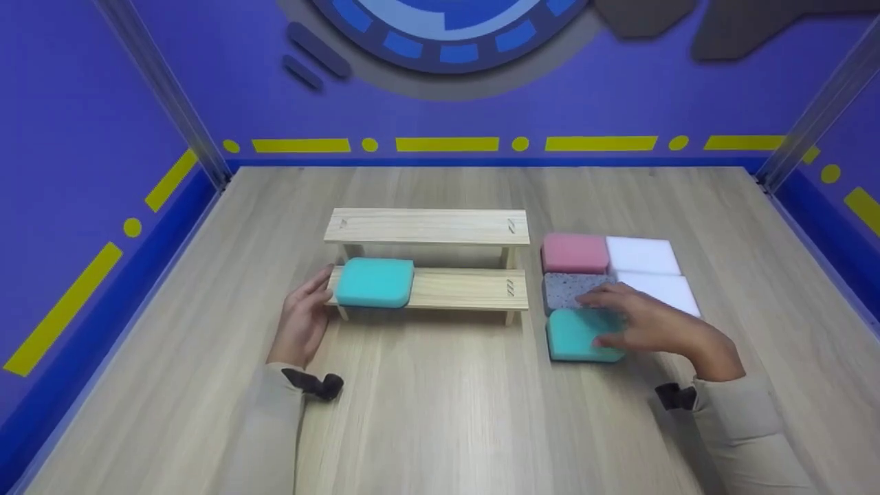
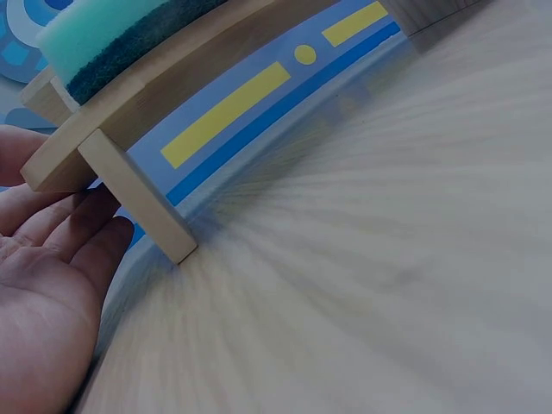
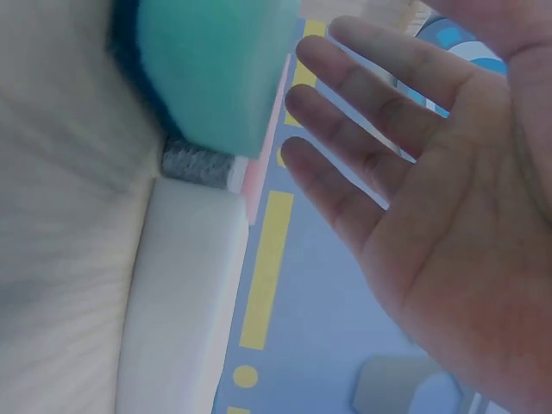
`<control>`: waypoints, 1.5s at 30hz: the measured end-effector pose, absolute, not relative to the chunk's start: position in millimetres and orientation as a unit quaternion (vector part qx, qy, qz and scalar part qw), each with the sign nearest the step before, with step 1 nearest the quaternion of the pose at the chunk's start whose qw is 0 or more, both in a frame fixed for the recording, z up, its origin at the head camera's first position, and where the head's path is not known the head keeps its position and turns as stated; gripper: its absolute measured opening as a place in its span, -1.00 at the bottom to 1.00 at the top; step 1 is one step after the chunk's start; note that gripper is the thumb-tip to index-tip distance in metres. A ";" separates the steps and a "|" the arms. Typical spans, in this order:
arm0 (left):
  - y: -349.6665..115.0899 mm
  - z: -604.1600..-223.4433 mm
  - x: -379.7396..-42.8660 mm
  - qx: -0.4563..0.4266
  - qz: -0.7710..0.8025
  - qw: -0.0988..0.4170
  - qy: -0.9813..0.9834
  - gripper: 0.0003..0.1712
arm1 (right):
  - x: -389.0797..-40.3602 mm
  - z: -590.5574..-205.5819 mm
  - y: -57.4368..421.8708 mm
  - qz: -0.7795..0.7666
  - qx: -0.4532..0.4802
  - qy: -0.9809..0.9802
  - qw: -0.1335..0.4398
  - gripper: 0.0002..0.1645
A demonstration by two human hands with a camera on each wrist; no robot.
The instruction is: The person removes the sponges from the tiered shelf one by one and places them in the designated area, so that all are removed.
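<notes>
My left hand (image 1: 302, 323) holds the left end of the lower step of a two-tier wooden rack (image 1: 467, 289), thumb above the board and fingers underneath in the left wrist view. On that step, at its left end, lies a teal sponge (image 1: 375, 282) with a dark green scouring layer below. At the right, my right hand (image 1: 656, 326) hovers over a second teal sponge (image 1: 577, 337), fingers spread. The right wrist view shows its palm and straight fingers apart from the sponge's side. A grey speckled sponge (image 1: 565, 289) lies just behind, partly hidden by the fingers.
Behind the grey sponge sits a pink sponge (image 1: 575, 253), beside two white sponges (image 1: 643, 255) in a tight block. The rack's upper step (image 1: 426, 225) stands higher at the back. Blue panels (image 1: 440, 117) enclose the wooden table (image 1: 440, 412).
</notes>
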State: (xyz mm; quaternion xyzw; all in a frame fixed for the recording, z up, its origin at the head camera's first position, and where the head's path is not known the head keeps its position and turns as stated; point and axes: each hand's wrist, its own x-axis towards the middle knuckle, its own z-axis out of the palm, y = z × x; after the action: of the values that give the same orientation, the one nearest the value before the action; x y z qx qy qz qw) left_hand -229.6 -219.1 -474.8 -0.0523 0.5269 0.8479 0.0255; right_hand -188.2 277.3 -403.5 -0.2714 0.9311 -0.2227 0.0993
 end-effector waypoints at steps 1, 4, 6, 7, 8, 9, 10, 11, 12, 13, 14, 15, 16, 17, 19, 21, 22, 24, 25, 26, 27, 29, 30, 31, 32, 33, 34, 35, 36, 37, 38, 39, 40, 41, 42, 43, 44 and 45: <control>-219.1 -475.0 -229.6 -0.053 0.848 0.026 0.527 -0.34 | -188.6 -403.0 276.2 -0.227 -0.274 0.930 0.095 -0.35; -219.1 -475.1 -230.0 -0.053 0.847 0.026 0.529 -0.33 | -189.6 -400.7 271.8 -0.239 -0.278 0.927 0.083 -0.39; -219.2 -474.9 -230.1 -0.052 0.847 0.025 0.528 -0.33 | -190.7 -399.3 268.0 -0.244 -0.281 0.925 0.076 -0.39; -219.5 -474.9 -230.2 -0.052 0.848 0.024 0.527 -0.33 | -191.2 -398.5 266.1 -0.246 -0.283 0.924 0.071 -0.39; -219.7 -475.2 -230.1 -0.052 0.848 0.024 0.527 -0.33 | -191.7 -397.8 263.9 -0.247 -0.285 0.924 0.067 -0.39; -219.9 -475.4 -229.9 -0.051 0.848 0.023 0.527 -0.33 | -192.3 -397.0 261.7 -0.247 -0.286 0.924 0.064 -0.38; -220.0 -475.6 -229.7 -0.050 0.849 0.022 0.526 -0.33 | -192.9 -396.3 259.5 -0.249 -0.288 0.923 0.060 -0.38; -220.0 -475.9 -229.5 -0.048 0.849 0.022 0.525 -0.33 | -193.5 -395.4 257.5 -0.251 -0.289 0.922 0.056 -0.38; -220.1 -476.3 -229.3 -0.048 0.850 0.022 0.525 -0.34 | -194.1 -394.3 255.3 -0.252 -0.290 0.922 0.053 -0.38; -220.0 -476.6 -229.3 -0.047 0.850 0.022 0.525 -0.34 | -194.7 -393.6 253.3 -0.252 -0.292 0.922 0.047 -0.39; -220.0 -476.8 -229.2 -0.047 0.850 0.022 0.525 -0.34 | -195.4 -393.0 251.1 -0.251 -0.294 0.921 0.043 -0.39; -219.8 -476.9 -229.1 -0.046 0.850 0.022 0.524 -0.34 | -196.2 -392.6 249.2 -0.253 -0.297 0.920 0.038 -0.38; -219.5 -476.6 -229.0 -0.046 0.851 0.022 0.523 -0.34 | -197.0 -392.1 247.3 -0.254 -0.302 0.918 0.032 -0.38; -219.4 -476.5 -229.0 -0.046 0.852 0.023 0.522 -0.34 | -197.8 -391.4 245.3 -0.257 -0.307 0.916 0.026 -0.38; -219.1 -475.7 -228.5 -0.046 0.851 0.024 0.522 -0.34 | -199.3 -390.8 241.4 -0.262 -0.319 0.911 0.014 -0.38; -218.9 -475.2 -228.2 -0.047 0.851 0.026 0.523 -0.34 | -200.3 -389.6 237.3 -0.269 -0.327 0.906 0.005 -0.37; -218.9 -475.0 -228.3 -0.048 0.851 0.026 0.523 -0.34 | -200.6 -388.8 235.0 -0.270 -0.329 0.905 0.003 -0.37; -219.0 -474.8 -228.3 -0.050 0.850 0.028 0.524 -0.34 | -200.9 -387.1 229.9 -0.270 -0.331 0.904 0.003 -0.36; -219.1 -475.0 -228.6 -0.051 0.850 0.028 0.524 -0.34 | -200.9 -386.1 227.1 -0.271 -0.330 0.904 0.006 -0.35; -219.1 -475.0 -228.7 -0.052 0.850 0.028 0.523 -0.34 | -200.9 -385.1 224.3 -0.271 -0.328 0.905 0.008 -0.35; -219.3 -475.0 -229.0 -0.052 0.850 0.028 0.523 -0.33 | -201.0 -384.3 221.4 -0.269 -0.329 0.905 0.008 -0.35; -219.5 -475.0 -229.2 -0.052 0.850 0.028 0.524 -0.33 | -201.4 -382.6 215.1 -0.268 -0.333 0.904 0.004 -0.34; -219.6 -475.2 -229.3 -0.052 0.850 0.028 0.524 -0.33 | -201.7 -381.9 211.9 -0.266 -0.337 0.903 -0.002 -0.35; -219.6 -475.4 -229.5 -0.053 0.849 0.028 0.524 -0.34 | -202.2 -381.2 208.6 -0.263 -0.342 0.902 -0.009 -0.35; -219.6 -475.3 -229.4 -0.053 0.849 0.028 0.524 -0.34 | -202.8 -380.4 205.3 -0.260 -0.347 0.901 -0.018 -0.35; -219.9 -475.6 -229.6 -0.052 0.849 0.028 0.524 -0.34 | -203.3 -379.5 201.7 -0.258 -0.353 0.899 -0.026 -0.36; -219.9 -475.9 -229.6 -0.053 0.850 0.027 0.524 -0.33 | -203.8 -378.5 198.1 -0.257 -0.357 0.898 -0.032 -0.35; -220.0 -476.0 -229.6 -0.053 0.850 0.027 0.523 -0.33 | -204.1 -377.4 194.4 -0.260 -0.359 0.896 -0.033 -0.35; -220.0 -476.4 -229.7 -0.053 0.851 0.026 0.522 -0.33 | -204.3 -376.2 190.7 -0.264 -0.359 0.895 -0.033 -0.35; -220.1 -476.4 -229.7 -0.053 0.852 0.026 0.521 -0.33 | -204.6 -374.9 186.8 -0.268 -0.357 0.894 -0.030 -0.34; -220.0 -476.3 -229.5 -0.051 0.853 0.026 0.519 -0.33 | -204.6 -373.7 183.0 -0.273 -0.354 0.894 -0.027 -0.35; -220.1 -476.4 -229.4 -0.050 0.853 0.026 0.518 -0.33 | -204.7 -372.7 179.2 -0.278 -0.351 0.894 -0.023 -0.35; -219.9 -476.4 -229.3 -0.049 0.854 0.026 0.517 -0.33 | -205.0 -371.8 175.4 -0.283 -0.349 0.893 -0.021 -0.35; -219.8 -476.4 -229.1 -0.048 0.854 0.026 0.517 -0.33 | -205.1 -371.2 171.6 -0.287 -0.347 0.893 -0.019 -0.35; -219.9 -476.7 -229.0 -0.048 0.854 0.026 0.517 -0.33 | -205.6 -370.9 167.9 -0.288 -0.346 0.893 -0.022 -0.35; -219.8 -476.8 -228.9 -0.047 0.854 0.026 0.517 -0.33 | -206.1 -370.8 164.0 -0.288 -0.347 0.892 -0.026 -0.36; -219.9 -477.3 -228.8 -0.047 0.854 0.026 0.518 -0.33 | -206.4 -370.9 160.4 -0.288 -0.347 0.892 -0.029 -0.36; -220.0 -477.6 -228.7 -0.047 0.853 0.027 0.519 -0.33 | -206.8 -371.1 156.8 -0.289 -0.350 0.890 -0.033 -0.35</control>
State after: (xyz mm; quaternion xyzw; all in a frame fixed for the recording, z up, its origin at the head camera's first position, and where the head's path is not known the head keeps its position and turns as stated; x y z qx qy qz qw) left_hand -228.7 -220.0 -477.6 -0.0466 0.5195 0.8528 0.0268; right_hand -206.8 156.8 -371.1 -0.3500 0.8903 -0.2893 -0.0335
